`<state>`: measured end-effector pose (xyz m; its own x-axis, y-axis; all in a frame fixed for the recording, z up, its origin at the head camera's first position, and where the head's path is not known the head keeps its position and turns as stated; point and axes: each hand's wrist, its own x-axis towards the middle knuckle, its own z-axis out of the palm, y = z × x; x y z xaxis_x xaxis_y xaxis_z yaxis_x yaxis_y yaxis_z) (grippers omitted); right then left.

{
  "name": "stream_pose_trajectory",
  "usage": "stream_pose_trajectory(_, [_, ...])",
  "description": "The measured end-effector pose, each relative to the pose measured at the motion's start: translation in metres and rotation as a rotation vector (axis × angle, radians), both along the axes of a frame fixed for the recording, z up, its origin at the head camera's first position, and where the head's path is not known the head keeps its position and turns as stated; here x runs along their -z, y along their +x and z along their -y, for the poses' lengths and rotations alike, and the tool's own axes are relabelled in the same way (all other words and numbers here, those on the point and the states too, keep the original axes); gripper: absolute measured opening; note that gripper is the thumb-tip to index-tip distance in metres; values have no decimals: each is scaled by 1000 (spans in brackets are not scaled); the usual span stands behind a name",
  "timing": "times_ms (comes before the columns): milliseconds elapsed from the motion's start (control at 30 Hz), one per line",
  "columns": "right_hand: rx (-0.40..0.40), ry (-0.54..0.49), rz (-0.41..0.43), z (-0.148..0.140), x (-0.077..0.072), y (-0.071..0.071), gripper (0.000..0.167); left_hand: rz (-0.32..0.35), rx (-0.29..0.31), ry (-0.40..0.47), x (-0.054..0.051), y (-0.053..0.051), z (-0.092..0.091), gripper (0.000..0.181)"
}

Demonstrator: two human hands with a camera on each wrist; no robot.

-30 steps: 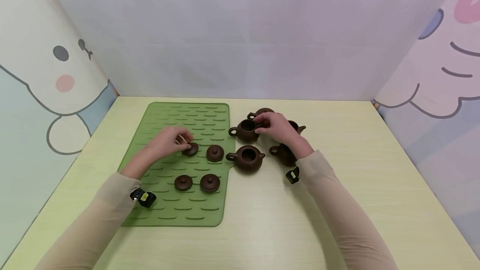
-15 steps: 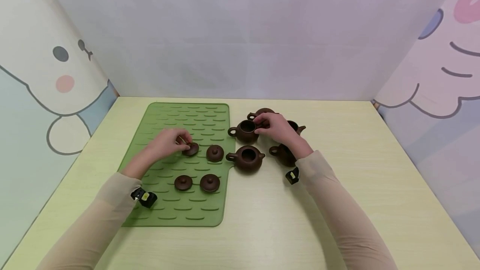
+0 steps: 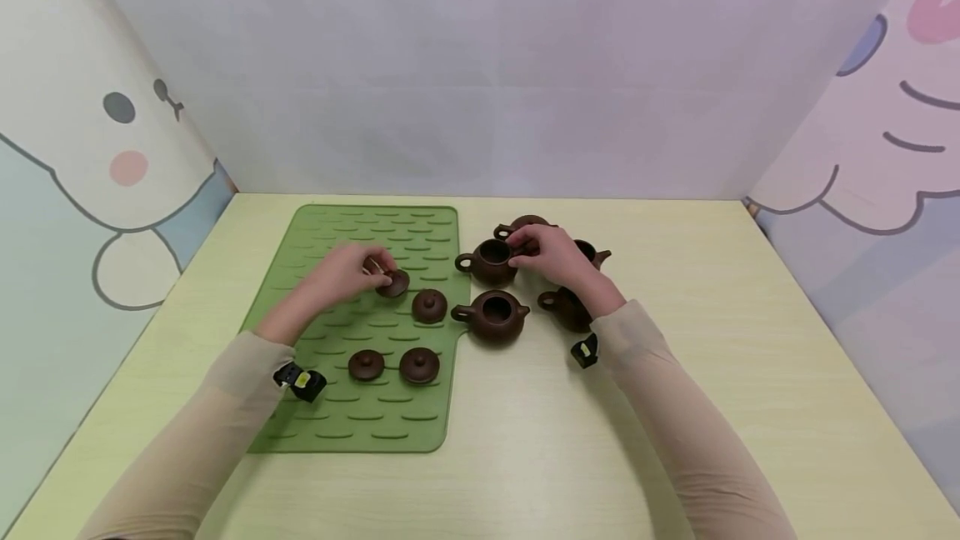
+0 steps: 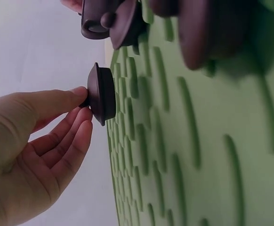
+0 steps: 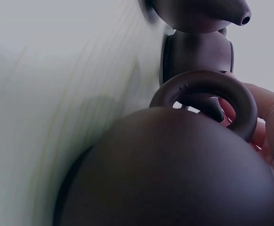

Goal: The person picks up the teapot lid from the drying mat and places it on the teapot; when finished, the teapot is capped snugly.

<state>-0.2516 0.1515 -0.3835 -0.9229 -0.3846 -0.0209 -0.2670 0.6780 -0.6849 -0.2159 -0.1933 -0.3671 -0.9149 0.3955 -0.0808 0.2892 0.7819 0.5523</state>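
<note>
My left hand [image 3: 348, 275] pinches a dark brown teapot lid [image 4: 103, 94] by its knob. In the left wrist view the lid is tilted, held just off the green mat. My right hand [image 3: 553, 255] is at the spout side of an open brown teapot [image 3: 491, 263], with thumb and fingers curled there. The hand hides that spout in the head view. In the right wrist view another teapot [image 5: 174, 169] fills the foreground and covers part of the fingers. Three more lids lie on the mat: one lid [image 3: 430, 306] near my left hand, two nearer me.
The green ridged mat [image 3: 315, 432] covers the table's left part. A lidless teapot [image 3: 498, 317] stands by its right edge. Several other teapots stand around and behind my right hand, one teapot [image 3: 567, 308] partly under the wrist. A pale wall [image 3: 480, 107] rises behind the table.
My left hand has lifted the lid and carried it slightly up and to the right in the head view. The right hand stays at the same teapot.
</note>
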Motion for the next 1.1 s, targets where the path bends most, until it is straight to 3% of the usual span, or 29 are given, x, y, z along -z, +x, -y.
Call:
stream_pose_trajectory(433, [5, 7, 7, 1, -1, 0, 33, -33, 24, -24, -13, -6, -23, 15])
stream_pose_trajectory(1100, [12, 9, 7, -3, 2, -1, 32, -52, 64, 24, -28, -17, -60, 17])
